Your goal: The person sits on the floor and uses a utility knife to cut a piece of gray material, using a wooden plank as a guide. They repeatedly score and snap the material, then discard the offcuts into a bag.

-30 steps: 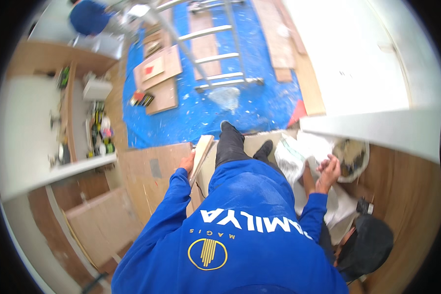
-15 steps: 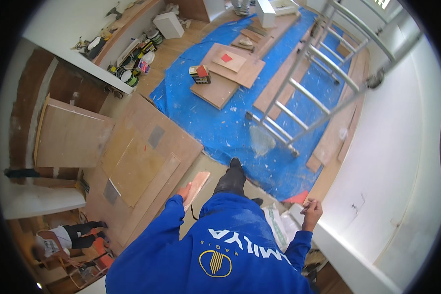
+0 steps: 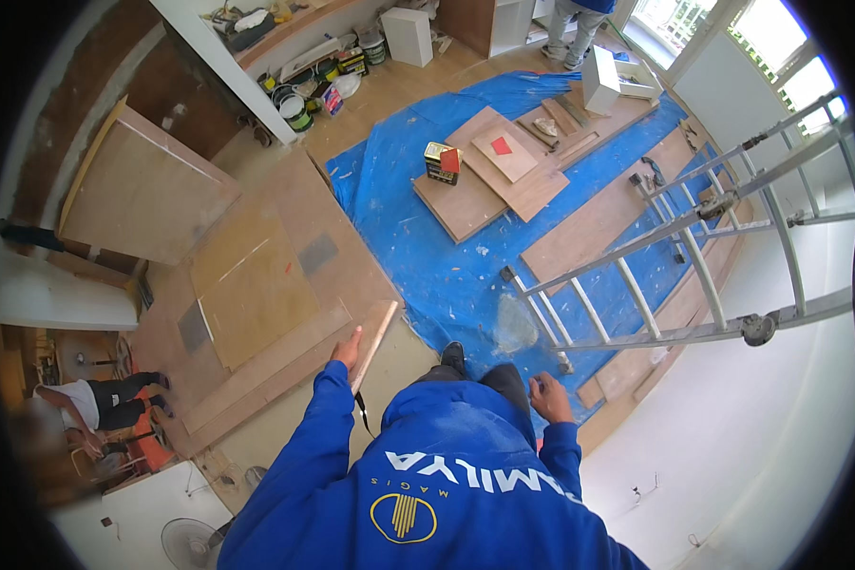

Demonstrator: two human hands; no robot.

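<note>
My left hand [image 3: 348, 350] is closed around a narrow strip of wood [image 3: 375, 340], held on edge beside my left hip. A dark strap hangs below it. In front of my right side, my right hand [image 3: 550, 397] has its fingers curled in; whatever they may hold is hidden. Just beyond my left hand lies a large plywood sheet [image 3: 256, 294] with grey patches. Past my feet spreads a blue tarp [image 3: 389, 228] with stacked boards [image 3: 461, 209] and a dark tin [image 3: 443, 163] on it. An aluminium ladder [image 3: 636, 290] stands at the right.
A person in a white shirt [image 3: 85, 404] is at the lower left, near a fan [image 3: 188, 541]. Another person's legs [image 3: 573, 33] show at the far end. Several paint buckets [image 3: 294, 112] line the left wall. Long planks [image 3: 627, 366] lie along the right wall.
My view has turned right and I have stepped forward. The ladder now appears farther right. My right hand has swung forward and inward; my left still holds the wood strip, now turned on edge.
</note>
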